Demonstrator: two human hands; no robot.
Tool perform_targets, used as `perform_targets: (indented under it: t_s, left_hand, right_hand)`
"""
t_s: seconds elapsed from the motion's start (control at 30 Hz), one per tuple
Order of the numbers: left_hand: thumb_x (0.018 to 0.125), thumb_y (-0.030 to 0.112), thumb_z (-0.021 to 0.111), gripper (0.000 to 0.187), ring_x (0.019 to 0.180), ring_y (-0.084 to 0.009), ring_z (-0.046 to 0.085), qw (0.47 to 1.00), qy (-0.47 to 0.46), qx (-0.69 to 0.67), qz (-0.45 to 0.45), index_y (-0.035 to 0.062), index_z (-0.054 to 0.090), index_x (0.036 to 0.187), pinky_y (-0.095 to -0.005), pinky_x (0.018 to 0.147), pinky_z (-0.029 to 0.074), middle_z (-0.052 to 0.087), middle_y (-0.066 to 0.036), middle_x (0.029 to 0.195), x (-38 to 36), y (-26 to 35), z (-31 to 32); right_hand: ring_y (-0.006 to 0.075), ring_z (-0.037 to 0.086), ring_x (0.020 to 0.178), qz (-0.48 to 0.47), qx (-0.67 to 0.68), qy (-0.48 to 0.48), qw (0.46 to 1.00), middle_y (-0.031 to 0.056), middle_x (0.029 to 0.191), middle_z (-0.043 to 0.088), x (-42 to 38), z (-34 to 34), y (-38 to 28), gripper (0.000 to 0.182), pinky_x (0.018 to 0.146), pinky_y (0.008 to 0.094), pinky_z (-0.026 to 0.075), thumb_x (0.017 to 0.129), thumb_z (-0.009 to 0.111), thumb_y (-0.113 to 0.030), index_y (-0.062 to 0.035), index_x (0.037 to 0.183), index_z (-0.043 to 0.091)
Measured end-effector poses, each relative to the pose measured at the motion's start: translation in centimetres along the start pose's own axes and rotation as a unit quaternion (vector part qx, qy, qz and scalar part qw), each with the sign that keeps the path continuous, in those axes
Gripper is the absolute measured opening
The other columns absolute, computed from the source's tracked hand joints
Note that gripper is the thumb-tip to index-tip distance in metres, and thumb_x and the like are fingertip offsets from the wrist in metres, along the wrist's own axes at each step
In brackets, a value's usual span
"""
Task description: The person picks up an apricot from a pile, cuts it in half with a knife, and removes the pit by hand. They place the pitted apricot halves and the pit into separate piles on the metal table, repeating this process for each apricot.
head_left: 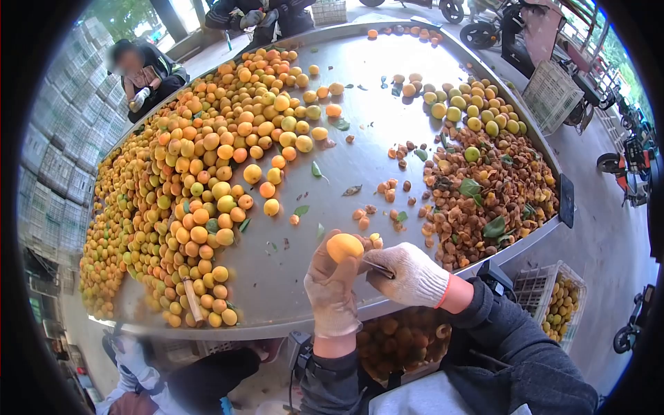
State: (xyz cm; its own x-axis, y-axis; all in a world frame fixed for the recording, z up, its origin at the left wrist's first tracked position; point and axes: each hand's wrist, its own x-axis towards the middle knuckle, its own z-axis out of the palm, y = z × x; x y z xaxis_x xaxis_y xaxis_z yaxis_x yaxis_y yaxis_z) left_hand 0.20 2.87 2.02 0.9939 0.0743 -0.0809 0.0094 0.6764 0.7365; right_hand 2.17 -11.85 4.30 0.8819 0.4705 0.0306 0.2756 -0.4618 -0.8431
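Observation:
My left hand (333,287), in a thin pale glove, pinches a yellow-orange apricot (344,247) above the near edge of the metal table. Beside it, my right hand (408,273) wears a white knitted glove with an orange cuff and grips a thin metal tool (380,268), close to the left fingers. Its exact kind is hard to make out. Small yellow fruit pieces (375,239) show just behind the two hands. Farther off on the tabletop lie some brownish-orange pitted bits (361,216).
A big heap of apricots (200,159) covers the table's (332,187) left side. Greenish apricots (477,104) and a pile of brown pits and scraps (484,200) lie right. A crate of fruit (564,304) stands lower right. Other people sit at the left and far edges.

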Motion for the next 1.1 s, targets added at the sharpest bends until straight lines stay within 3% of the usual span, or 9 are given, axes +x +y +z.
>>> perform_targets:
  t_s: [0.17,0.4,0.6,0.67,0.83,0.9,1.0,1.07,1.1]
  left_hand:
    - [0.075,-0.009,0.073,0.055,0.102,-0.0222,0.063,0.984,0.037,0.169,0.049,-0.0045,0.052,0.126,-0.0344,0.091,0.052,0.063,-0.014,0.114,-0.4,-0.7,0.3]
    - [0.074,-0.010,0.075,0.055,0.102,-0.0192,0.061,0.978,0.042,0.193,0.067,-0.0077,0.052,0.124,-0.0317,0.090,0.052,0.062,-0.014,0.116,-0.4,-1.3,0.9]
    - [0.077,-0.013,0.068,0.049,0.100,-0.0226,0.063,0.988,0.027,0.154,0.009,-0.0060,0.053,0.124,-0.0336,0.091,0.052,0.062,-0.016,0.116,0.0,0.4,1.1]
    - [0.078,-0.014,0.065,0.047,0.103,-0.0249,0.063,0.993,-0.052,0.104,-0.009,-0.0046,0.054,0.123,-0.0365,0.094,0.050,0.061,-0.018,0.116,-0.1,1.0,0.8]
    - [0.077,-0.015,0.065,0.049,0.106,-0.0247,0.062,0.999,-0.006,-0.009,0.038,-0.0019,0.056,0.124,-0.0360,0.098,0.047,0.061,-0.017,0.116,0.8,1.1,-0.7]
    - [0.077,-0.014,0.066,0.048,0.106,-0.0233,0.061,0.997,0.041,-0.002,0.064,-0.0011,0.057,0.123,-0.0343,0.098,0.047,0.060,-0.014,0.115,0.9,0.5,-1.0]
    - [0.077,-0.010,0.069,0.046,0.100,-0.0205,0.062,0.971,0.030,0.232,0.048,-0.0008,0.060,0.121,-0.0303,0.095,0.047,0.059,-0.008,0.111,0.4,-1.0,-0.6]
    - [0.075,-0.011,0.067,0.051,0.098,-0.0207,0.061,0.804,-0.091,0.541,0.231,0.0002,0.057,0.124,-0.0295,0.088,0.050,0.058,-0.010,0.113,0.0,-0.9,0.3]
    - [0.075,-0.011,0.067,0.051,0.098,-0.0207,0.061,0.805,-0.094,0.539,0.229,0.0002,0.057,0.124,-0.0295,0.088,0.050,0.058,-0.010,0.113,-0.1,-1.3,0.2]
  right_hand:
    - [0.0366,0.062,0.068,0.016,-0.027,0.004,1.000,0.0175,0.077,0.065,0.4,0.4,0.7,0.025,0.062,0.0407,0.050,0.078,0.059,-0.008,-0.0092,0.102,0.066]
    - [0.0336,0.063,0.069,0.067,0.020,-0.069,0.995,0.0198,0.078,0.065,1.3,0.7,1.7,0.016,0.064,0.0371,0.049,0.077,0.062,-0.008,-0.0024,0.091,0.067]
    - [0.0224,0.065,0.073,0.055,0.214,-0.128,0.967,0.0160,0.080,0.068,1.5,0.9,2.5,0.014,0.068,0.0334,0.050,0.079,0.063,-0.008,0.0014,0.088,0.068]
    - [0.0204,0.064,0.073,0.047,0.212,-0.156,0.964,0.0142,0.080,0.068,1.3,0.8,3.2,0.015,0.069,0.0325,0.050,0.079,0.063,-0.009,0.0006,0.089,0.068]
    - [0.0144,0.061,0.070,0.037,0.151,-0.156,0.975,0.0095,0.077,0.067,0.0,-3.3,0.8,0.017,0.068,0.0294,0.050,0.081,0.065,-0.012,-0.0021,0.094,0.069]
    - [0.0168,0.061,0.071,0.249,0.289,-0.026,0.924,0.0093,0.077,0.065,-0.4,-4.8,-0.4,0.020,0.070,0.0292,0.050,0.081,0.066,-0.015,-0.0030,0.097,0.069]
    - [0.0161,0.061,0.078,0.128,0.217,0.071,0.965,0.0063,0.080,0.063,0.2,-3.0,-0.2,0.027,0.076,0.0291,0.050,0.080,0.069,-0.017,-0.0029,0.103,0.065]
    - [0.0110,0.057,0.085,0.050,0.140,0.070,0.986,0.0042,0.091,0.064,0.6,-1.8,0.6,0.035,0.081,0.0276,0.047,0.079,0.072,-0.017,-0.0013,0.108,0.061]
    - [0.0110,0.057,0.085,0.053,0.140,0.073,0.986,0.0042,0.091,0.064,0.6,-1.8,1.0,0.035,0.081,0.0276,0.047,0.079,0.072,-0.017,-0.0013,0.108,0.061]
